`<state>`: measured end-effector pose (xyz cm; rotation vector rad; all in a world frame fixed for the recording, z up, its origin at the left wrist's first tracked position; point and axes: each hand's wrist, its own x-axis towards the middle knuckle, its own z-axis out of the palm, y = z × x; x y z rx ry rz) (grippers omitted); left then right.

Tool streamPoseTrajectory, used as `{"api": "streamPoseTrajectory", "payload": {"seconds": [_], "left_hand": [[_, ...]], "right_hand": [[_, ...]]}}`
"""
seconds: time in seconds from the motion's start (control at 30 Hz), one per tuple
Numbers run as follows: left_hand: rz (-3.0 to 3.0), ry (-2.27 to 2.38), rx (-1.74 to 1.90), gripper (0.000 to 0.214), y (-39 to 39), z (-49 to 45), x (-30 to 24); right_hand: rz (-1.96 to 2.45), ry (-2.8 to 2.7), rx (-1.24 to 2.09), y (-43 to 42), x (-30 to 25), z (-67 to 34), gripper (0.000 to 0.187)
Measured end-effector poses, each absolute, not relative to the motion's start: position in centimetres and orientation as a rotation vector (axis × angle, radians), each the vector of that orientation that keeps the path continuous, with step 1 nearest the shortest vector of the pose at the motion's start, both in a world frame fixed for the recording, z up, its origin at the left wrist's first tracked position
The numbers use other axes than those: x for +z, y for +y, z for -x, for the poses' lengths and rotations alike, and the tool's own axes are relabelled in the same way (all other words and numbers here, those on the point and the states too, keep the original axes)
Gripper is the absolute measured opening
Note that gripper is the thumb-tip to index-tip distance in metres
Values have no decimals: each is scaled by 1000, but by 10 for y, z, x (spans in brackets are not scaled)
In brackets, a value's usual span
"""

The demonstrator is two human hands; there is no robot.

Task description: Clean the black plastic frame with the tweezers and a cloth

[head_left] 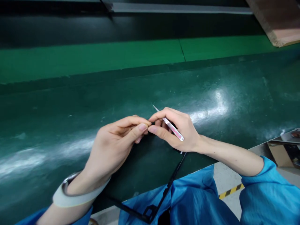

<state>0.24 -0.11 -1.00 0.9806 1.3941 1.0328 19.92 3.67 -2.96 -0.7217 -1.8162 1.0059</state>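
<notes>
My left hand [114,142] is closed in a pinch, thumb against forefinger. Whatever lies between those fingertips is too small or too hidden to name. Touching or almost touching them are the thumb and forefinger of my right hand [185,126]. A pair of tweezers [173,129], silver with pink marks, is tucked in my right hand, its sharp tip pointing up and left, away from the pinch. Below the hands, a thin black frame-like part [167,189] reaches over the near table edge in front of my blue clothing; its upper end passes behind my right hand.
The green work surface [131,90] is glossy, with a brighter green strip [93,59] along its back. A wooden board [281,22] stands at the far right corner. Below the table's right edge are a cardboard box [280,154] and yellow-black floor tape [231,191].
</notes>
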Motion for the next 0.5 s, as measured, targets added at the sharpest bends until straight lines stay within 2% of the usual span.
{"api": "streamPoseTrajectory", "payload": {"seconds": [0.17,0.3,0.5], "left_hand": [[-1030,1441,1009,38,-3,-3,-13],[-999,1452,1067,40,3,-2,-8],[-968,1478,1552,49,28,25,11]], "right_hand": [[698,-1838,839,40,-31,-200,15],[730,-1887,837,42,-29,-203,13],[915,-1824,853,54,-24,-212,37]]}}
